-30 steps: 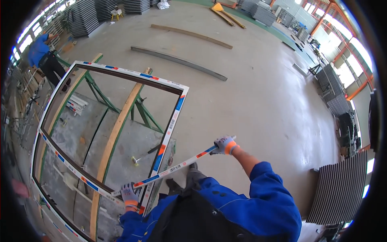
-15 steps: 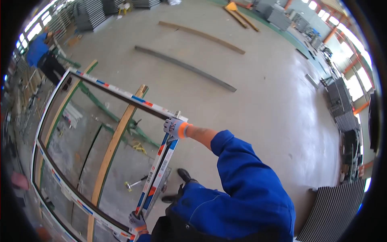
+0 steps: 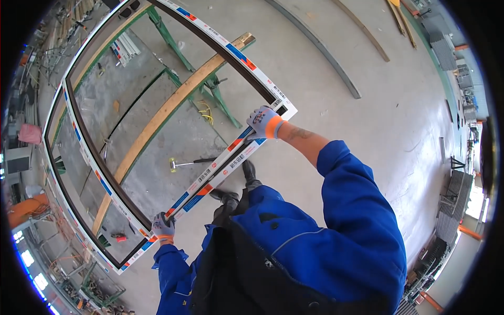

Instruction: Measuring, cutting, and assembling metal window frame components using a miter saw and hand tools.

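Observation:
A large window frame (image 3: pixel 242 56), covered in white, blue and orange protective film, lies flat across wooden-topped supports. One crossbar (image 3: pixel 100 173) divides it. Along its side nearest me runs a film-covered profile bar (image 3: pixel 236 161) with a dark groove down its length. My right hand (image 3: pixel 265 122), in a grey glove with an orange cuff, is closed around this bar close to the frame's far right corner. At the bar's other end, by the crossbar's near end, my left hand (image 3: pixel 163 227) grips it in a matching glove. Whether the bar is joined to the frame at its ends I cannot tell.
Under the frame are a wood-topped green support beam (image 3: pixel 173 97) and a mallet (image 3: pixel 173 165) with a dark handle. A grey bar (image 3: pixel 320 47) and a wooden strip (image 3: pixel 362 29) lie on the floor beyond. Stacked grey profiles (image 3: pixel 446 202) stand far right.
My view has swung, so the frame sits higher and more of its near left end shows. Both hands stay on the bar. The co-worker at the far left is mostly out of view.

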`<action>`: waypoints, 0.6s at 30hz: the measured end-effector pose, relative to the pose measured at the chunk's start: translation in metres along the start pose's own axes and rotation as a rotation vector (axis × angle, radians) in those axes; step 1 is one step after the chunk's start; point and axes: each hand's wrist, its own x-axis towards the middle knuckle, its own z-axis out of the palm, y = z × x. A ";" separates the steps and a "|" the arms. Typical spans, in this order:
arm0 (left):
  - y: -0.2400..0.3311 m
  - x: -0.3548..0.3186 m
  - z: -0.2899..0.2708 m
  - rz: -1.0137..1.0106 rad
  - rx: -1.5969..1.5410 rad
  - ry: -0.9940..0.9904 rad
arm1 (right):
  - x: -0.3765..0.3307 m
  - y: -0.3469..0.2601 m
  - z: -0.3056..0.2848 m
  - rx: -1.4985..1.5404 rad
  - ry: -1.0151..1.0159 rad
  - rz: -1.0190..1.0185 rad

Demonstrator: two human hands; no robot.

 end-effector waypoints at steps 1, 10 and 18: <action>-0.005 -0.006 0.002 0.035 0.010 0.053 | 0.001 -0.003 0.001 0.004 -0.019 -0.004; -0.013 -0.009 0.009 0.050 -0.022 0.075 | 0.000 -0.006 -0.003 0.049 -0.098 0.022; 0.010 -0.008 -0.005 -0.041 -0.044 -0.118 | -0.004 -0.015 -0.001 0.087 -0.140 0.009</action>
